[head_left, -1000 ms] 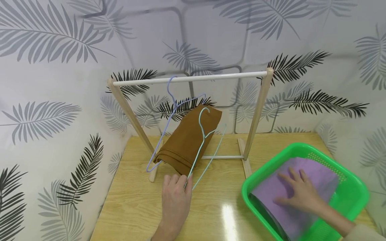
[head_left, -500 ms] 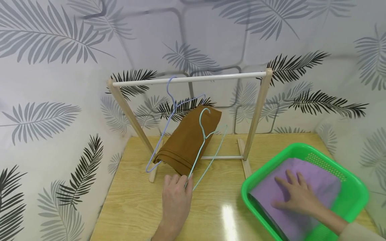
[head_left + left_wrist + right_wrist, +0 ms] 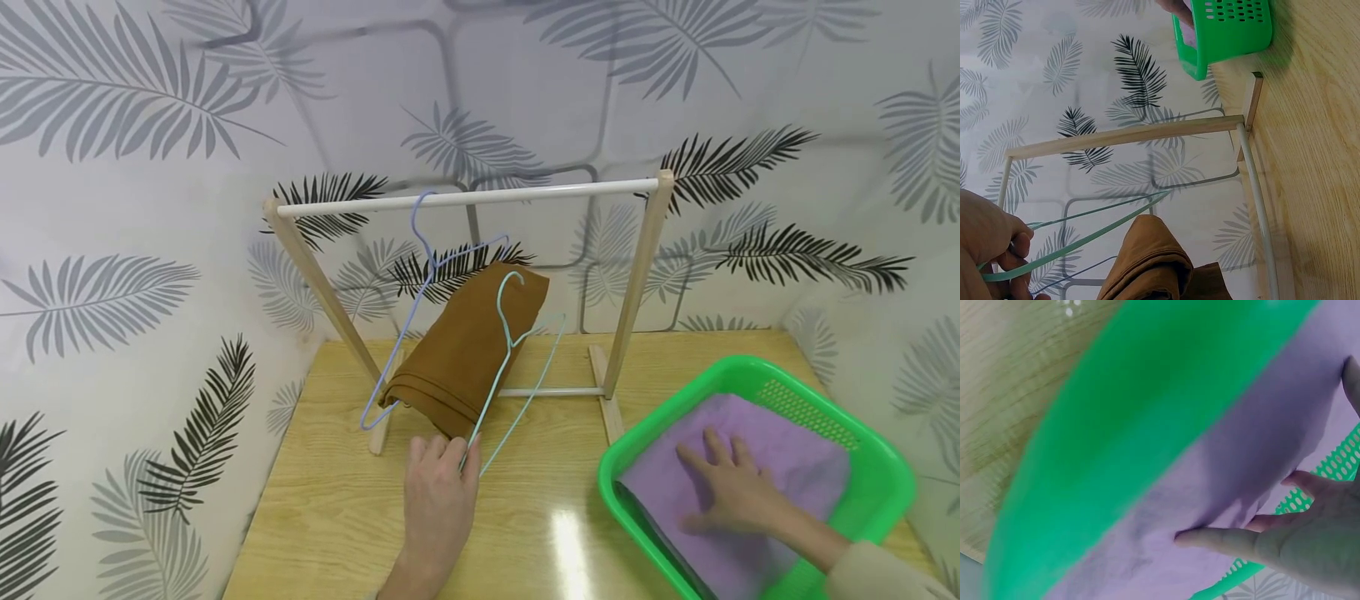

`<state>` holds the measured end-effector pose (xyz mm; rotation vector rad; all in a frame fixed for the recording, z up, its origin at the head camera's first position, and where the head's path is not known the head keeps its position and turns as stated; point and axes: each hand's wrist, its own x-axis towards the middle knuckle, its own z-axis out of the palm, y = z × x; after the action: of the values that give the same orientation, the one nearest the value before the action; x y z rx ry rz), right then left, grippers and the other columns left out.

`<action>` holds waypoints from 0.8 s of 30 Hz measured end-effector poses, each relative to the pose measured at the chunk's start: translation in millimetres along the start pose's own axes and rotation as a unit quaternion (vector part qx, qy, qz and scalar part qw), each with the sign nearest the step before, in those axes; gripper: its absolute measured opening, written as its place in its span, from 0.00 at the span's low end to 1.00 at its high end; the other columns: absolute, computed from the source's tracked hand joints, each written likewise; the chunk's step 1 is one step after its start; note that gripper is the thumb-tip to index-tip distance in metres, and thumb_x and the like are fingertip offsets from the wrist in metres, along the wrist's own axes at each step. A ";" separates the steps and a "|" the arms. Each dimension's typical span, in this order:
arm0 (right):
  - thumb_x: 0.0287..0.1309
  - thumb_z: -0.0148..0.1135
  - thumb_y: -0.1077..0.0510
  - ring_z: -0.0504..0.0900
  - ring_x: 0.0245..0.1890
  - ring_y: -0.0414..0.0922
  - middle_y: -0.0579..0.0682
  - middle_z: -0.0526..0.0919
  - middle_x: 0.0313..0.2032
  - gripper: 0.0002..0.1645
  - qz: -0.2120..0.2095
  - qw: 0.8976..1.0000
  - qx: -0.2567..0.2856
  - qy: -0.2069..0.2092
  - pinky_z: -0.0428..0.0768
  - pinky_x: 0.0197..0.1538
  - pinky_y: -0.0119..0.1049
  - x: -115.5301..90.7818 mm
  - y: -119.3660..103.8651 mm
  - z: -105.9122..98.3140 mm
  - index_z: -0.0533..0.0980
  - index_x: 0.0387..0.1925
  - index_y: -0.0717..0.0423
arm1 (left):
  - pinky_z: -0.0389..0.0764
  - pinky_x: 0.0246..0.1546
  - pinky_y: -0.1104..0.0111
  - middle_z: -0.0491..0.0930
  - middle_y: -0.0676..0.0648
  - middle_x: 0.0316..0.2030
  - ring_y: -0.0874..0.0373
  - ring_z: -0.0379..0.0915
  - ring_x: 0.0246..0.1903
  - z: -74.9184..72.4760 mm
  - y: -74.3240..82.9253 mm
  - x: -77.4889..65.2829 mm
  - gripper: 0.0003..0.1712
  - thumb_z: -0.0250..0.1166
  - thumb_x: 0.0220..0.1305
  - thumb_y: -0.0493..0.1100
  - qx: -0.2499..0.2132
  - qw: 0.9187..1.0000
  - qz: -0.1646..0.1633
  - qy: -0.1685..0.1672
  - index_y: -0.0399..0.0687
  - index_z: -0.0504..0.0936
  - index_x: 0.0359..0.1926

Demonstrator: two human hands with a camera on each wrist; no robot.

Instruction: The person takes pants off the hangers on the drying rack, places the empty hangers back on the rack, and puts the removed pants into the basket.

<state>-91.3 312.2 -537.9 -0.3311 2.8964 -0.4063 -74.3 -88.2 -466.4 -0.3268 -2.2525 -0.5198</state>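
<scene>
Mint hanger [image 3: 511,342] tilts hook-up; purple cloth [image 3: 787,454] seems folded

Head cam looks forward and down on the tabletop [image 3: 337,517], whole rack [image 3: 540,192] around mid-frame. Left wrist cam's lower and turned sideways, green basket [image 3: 1235,37] at its upper right; right wrist cam's super close, angled across the purple cloth [image 3: 1147,550], which the head view shares.

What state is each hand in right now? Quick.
Left hand: closed, holding the mint-green hanger.
Right hand: open, fingers spread, fingertips touching the purple cloth in the green basket; not gripping it.
</scene>
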 end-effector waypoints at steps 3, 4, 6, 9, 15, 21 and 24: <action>0.34 0.84 0.31 0.48 0.69 0.94 0.84 0.52 0.74 0.70 -0.003 1.000 0.002 -0.015 0.57 0.51 0.94 1.8 0.4 0.6 0.66 0.75 0.59 | 0.62 0.29 0.70 0.69 0.51 0.14 0.60 0.57 0.23 0.3 0.3 -0.3 0.22 0.80 0.52 0.33 -0.001 1.000 -0.003 -0.002 0.45 0.74 0.17; 0.33 0.84 0.31 0.48 0.69 0.94 0.84 0.51 0.75 0.71 -0.004 1.000 0.002 -0.020 0.57 0.51 0.94 2.4 1.0 1.5 0.66 0.76 0.60 | 0.62 0.29 0.70 0.69 0.51 0.14 0.60 0.57 0.23 0.4 0.3 -0.3 0.21 0.80 0.52 0.33 -0.001 1.000 -0.004 -0.002 0.45 0.74 0.17; 0.32 0.85 0.31 0.47 0.69 0.93 0.84 0.49 0.75 0.74 -0.002 1.000 0.001 -0.031 0.56 0.52 0.94 3.3 2.6 3.9 0.64 0.77 0.60 | 0.62 0.29 0.70 0.69 0.51 0.14 0.60 0.57 0.22 0.7 0.5 -0.2 0.20 0.80 0.52 0.33 -0.001 1.000 -0.003 -0.001 0.44 0.75 0.17; 0.29 0.87 0.32 0.45 0.70 0.93 0.84 0.44 0.76 0.78 0.004 0.999 0.001 -0.051 0.54 0.54 0.94 3.5 5.1 8.5 0.60 0.78 0.61 | 0.62 0.29 0.70 0.70 0.51 0.14 0.60 0.57 0.22 1.3 1.0 0.3 0.19 0.80 0.53 0.34 -0.001 1.000 -0.001 0.002 0.44 0.76 0.18; 0.28 0.87 0.31 0.44 0.70 0.93 0.85 0.41 0.75 0.82 0.009 0.997 -0.012 -0.070 0.53 0.55 0.94 1.3 6.2 15.7 0.56 0.79 0.62 | 0.62 0.29 0.70 0.68 0.51 0.14 0.60 0.57 0.22 0.7 1.6 0.3 0.21 0.80 0.53 0.34 -0.004 1.000 -0.003 0.002 0.45 0.74 0.17; 0.26 0.87 0.33 0.49 0.69 0.93 0.85 0.45 0.75 0.81 0.001 0.998 -0.019 -0.054 0.58 0.53 0.94 2.2 6.2 12.8 0.59 0.78 0.62 | 0.63 0.29 0.69 0.69 0.51 0.14 0.59 0.59 0.23 0.7 0.7 -1.3 0.21 0.80 0.53 0.34 -0.004 1.000 -0.003 0.008 0.45 0.74 0.17; 0.26 0.88 0.35 0.54 0.67 0.93 0.85 0.50 0.74 0.78 -0.016 0.999 -0.021 -0.034 0.64 0.50 0.92 1.9 9.8 9.9 0.62 0.77 0.62 | 0.63 0.29 0.69 0.69 0.51 0.15 0.59 0.59 0.23 0.8 0.2 -1.7 0.21 0.80 0.53 0.34 -0.004 1.000 0.000 0.009 0.45 0.74 0.17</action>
<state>-92.7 318.5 -550.4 -0.3896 2.8388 -0.3337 -73.7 -87.8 -468.1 -0.3239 -2.2337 -0.5300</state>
